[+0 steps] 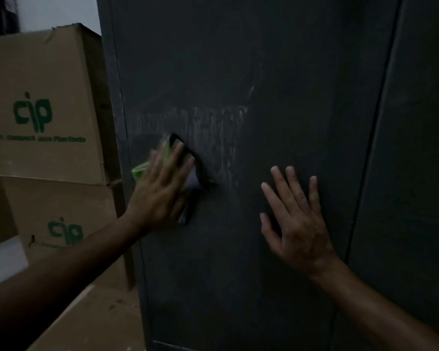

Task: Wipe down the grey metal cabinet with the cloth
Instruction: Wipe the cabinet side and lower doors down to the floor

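The left hand (pixel 162 188) is pressing the cloth (pixel 140 169) flat against the cabinet door (pixel 276 72), with the fingers straight and spread, not curled around anything. The cloth is lying under the palm and fingers; a green part is showing past the little-finger side and above the fingertips, and a pale and dark part is showing on the thumb side. The hand and cloth are blurred, so I judge that the wiping stroke is under way. The right hand (pixel 297 221) is resting on the same door, well apart to the thumb side of the left hand, with fingers straight and spread, holding nothing; it seems to be steadying the person.

The step in hand is the wiping of the door front, and it appears to be only partly done. Just above the fingertips of the left hand, and between the two hands, pale chalky smears (pixel 208 127) are running across the dark grey metal. Higher up, the door is looking dull and even. I think the next move calls for firm, flat pressure and for carrying the cloth over those smears, then over the lower part of the door below the wrists.

Beyond the outer side of the left hand, stacked cardboard boxes (pixel 43 105) with green print are standing just beside the cabinet's edge.
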Demonstrator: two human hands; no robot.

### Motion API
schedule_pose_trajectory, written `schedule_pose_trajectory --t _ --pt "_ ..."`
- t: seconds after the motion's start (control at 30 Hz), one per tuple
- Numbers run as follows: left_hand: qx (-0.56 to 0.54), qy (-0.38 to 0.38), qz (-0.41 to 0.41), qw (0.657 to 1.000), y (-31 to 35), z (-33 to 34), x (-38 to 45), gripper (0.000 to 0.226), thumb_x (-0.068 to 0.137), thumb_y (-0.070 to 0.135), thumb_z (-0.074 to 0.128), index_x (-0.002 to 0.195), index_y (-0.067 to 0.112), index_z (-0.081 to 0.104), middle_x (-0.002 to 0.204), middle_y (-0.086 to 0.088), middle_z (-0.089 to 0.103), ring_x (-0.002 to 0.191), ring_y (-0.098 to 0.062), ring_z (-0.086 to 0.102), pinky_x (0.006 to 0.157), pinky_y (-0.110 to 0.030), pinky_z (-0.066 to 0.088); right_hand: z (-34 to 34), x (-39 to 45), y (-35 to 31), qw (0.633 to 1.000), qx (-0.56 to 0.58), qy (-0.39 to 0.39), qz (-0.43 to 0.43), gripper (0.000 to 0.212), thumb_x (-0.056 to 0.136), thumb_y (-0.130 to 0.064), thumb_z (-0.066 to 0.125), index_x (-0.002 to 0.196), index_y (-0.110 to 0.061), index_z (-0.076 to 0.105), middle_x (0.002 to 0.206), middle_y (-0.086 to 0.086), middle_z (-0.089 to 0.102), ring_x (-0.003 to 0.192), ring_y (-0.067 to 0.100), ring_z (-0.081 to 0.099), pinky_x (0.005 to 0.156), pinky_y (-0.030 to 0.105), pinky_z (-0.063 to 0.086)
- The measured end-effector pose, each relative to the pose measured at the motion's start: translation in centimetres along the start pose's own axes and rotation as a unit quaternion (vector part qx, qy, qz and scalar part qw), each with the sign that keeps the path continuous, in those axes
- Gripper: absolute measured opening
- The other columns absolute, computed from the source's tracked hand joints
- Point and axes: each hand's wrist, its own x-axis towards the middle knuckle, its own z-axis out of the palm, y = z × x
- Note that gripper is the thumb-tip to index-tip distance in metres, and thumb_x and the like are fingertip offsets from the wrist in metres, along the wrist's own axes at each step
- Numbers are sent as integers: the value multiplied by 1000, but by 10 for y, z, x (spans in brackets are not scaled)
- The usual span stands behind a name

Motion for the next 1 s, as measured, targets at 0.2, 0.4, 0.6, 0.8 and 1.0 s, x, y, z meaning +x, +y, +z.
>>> schedule_pose_trajectory --t 0.2,0.4,0.6,0.8,1.0 --pt "30 -31 20 999 -39 -23 -19 62 112 44 31 164 10 26 167 -29 26 162 -41 4 127 -62 19 2 12 11 999 -30 13 22 59 98 -30 56 151 -7 47 166 18 27 156 36 21 123 66 11" --pt "-10 -9 44 999 33 7 31 70 107 42 44 167 16 20 175 -17 9 162 -41 5 132 -56 4 7 10 15 999 -31 20 15 59 100 -30 53 153 -6 43 167 15 25 156 33 20 124 63 10" --pt "37 -47 147 987 -15 -14 10 60 112 47 30 164 17 26 170 -17 26 159 -42 18 128 -58 20 5 10 16 999 -35 14 17 61 99 -28 54 154 -4 41 168 14 25 157 31 20 125 63 13" --pt "-3 12 37 999 51 7 61 69 108 48 39 167 16 22 175 -14 9 162 -40 4 132 -54 4 3 10 15 999 -28 10 18 61 99 -28 54 154 -5 41 168 13 24 157 30 19 124 63 14" --pt "47 -47 196 978 -4 -9 18 61 112 46 32 166 18 24 173 -13 19 161 -39 15 129 -56 21 -3 11 18 999 -32 4 16 61 98 -28 56 153 -6 44 167 11 28 156 28 22 125 61 17"
